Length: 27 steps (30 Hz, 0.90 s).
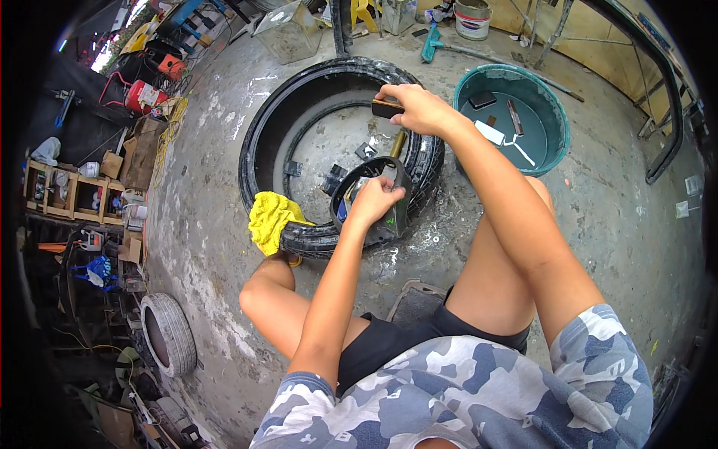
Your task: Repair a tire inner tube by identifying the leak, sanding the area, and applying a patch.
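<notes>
My right hand (423,112) grips a small flat block (387,108), black with a brownish top edge, above the far right rim of a big black tyre (258,123) lying on its side. My left hand (376,200) has its fingers closed at the edge of a dark, curved, hollow shell (399,212) that leans on the tyre's near right side. A brass-coloured cylinder (398,144) stands behind the shell. Inside the tyre's ring lie several small dark pieces (366,151). Over its near left rim hangs a yellow cloth (272,221).
At right stands a teal tub (565,127) of water with a dark block, a stick and white pieces in it. A teal-headed long-handled tool (431,45) and a paint bucket (473,19) lie beyond. Another tyre (176,337) and wooden crates (73,196) line the left.
</notes>
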{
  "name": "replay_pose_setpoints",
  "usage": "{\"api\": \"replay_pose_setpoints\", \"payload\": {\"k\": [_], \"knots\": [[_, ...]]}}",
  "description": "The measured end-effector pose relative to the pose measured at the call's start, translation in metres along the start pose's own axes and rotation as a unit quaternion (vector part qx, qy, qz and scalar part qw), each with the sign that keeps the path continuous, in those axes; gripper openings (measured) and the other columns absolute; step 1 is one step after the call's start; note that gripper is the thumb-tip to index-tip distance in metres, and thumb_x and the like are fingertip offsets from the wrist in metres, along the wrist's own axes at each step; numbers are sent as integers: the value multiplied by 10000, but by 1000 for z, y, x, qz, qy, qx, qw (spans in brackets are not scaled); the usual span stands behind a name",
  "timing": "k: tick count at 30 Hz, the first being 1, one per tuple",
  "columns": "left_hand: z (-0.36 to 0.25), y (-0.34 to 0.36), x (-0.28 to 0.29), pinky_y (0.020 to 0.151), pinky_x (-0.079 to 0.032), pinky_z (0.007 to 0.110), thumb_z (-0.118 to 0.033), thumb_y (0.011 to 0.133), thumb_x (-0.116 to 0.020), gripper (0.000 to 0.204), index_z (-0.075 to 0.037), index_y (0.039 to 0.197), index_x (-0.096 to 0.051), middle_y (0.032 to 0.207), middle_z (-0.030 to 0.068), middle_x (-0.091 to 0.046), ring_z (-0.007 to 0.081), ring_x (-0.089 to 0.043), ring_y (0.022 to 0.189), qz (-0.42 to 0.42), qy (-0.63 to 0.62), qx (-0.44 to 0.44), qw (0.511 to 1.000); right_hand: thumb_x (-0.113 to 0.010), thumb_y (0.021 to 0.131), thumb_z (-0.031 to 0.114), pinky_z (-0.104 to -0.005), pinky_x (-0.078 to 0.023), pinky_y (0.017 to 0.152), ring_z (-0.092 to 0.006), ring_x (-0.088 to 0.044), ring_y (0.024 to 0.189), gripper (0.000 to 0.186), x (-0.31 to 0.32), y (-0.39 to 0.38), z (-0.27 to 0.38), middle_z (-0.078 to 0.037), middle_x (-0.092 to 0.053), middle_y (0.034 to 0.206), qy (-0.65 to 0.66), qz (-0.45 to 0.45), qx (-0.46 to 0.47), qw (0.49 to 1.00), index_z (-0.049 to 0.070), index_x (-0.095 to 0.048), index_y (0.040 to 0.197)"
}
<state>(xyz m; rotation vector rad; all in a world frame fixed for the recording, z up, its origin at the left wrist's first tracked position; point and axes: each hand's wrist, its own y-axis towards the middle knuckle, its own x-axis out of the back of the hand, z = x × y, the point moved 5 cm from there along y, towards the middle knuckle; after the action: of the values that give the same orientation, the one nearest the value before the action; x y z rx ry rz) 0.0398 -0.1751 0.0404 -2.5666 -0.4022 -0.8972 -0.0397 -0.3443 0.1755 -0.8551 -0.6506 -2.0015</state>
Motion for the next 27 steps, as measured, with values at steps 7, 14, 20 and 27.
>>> {"api": "replay_pose_setpoints", "payload": {"k": [7,14,20,27], "knots": [[-31,-62,29,637,-437,279,-224,745,-821,391,-8,931,-553,786,30,-600,77,-530,707,-6,-2,-41,999,-728,746,119,-473,-487,938,-361,-591,1135,494,-5,4,-5,-150,-635,1190,-11,8,5,1000,158,-579,1216],[-18,-96,52,656,-416,194,-108,928,-647,123,-59,997,-557,864,-39,-596,17,-513,743,-70,-309,-33,948,-743,756,147,-468,-486,932,-357,-586,1137,495,-18,15,-12,-150,-628,1190,-5,15,27,1000,168,-576,1222],[-21,-110,60,777,-463,225,-70,895,-681,271,-53,1087,-491,955,-7,-607,56,-558,833,-132,-378,-101,911,-763,770,154,-457,-485,926,-355,-588,1126,492,-26,15,-6,-153,-632,1174,-5,28,35,999,163,-567,1221],[-27,-119,62,925,-473,311,-70,690,-870,739,-70,1200,-334,1157,76,-528,146,-556,1026,-143,-321,-98,931,-766,761,123,-456,-480,930,-360,-583,1132,506,-28,12,-6,-161,-631,1177,6,33,33,999,142,-569,1227]]}}
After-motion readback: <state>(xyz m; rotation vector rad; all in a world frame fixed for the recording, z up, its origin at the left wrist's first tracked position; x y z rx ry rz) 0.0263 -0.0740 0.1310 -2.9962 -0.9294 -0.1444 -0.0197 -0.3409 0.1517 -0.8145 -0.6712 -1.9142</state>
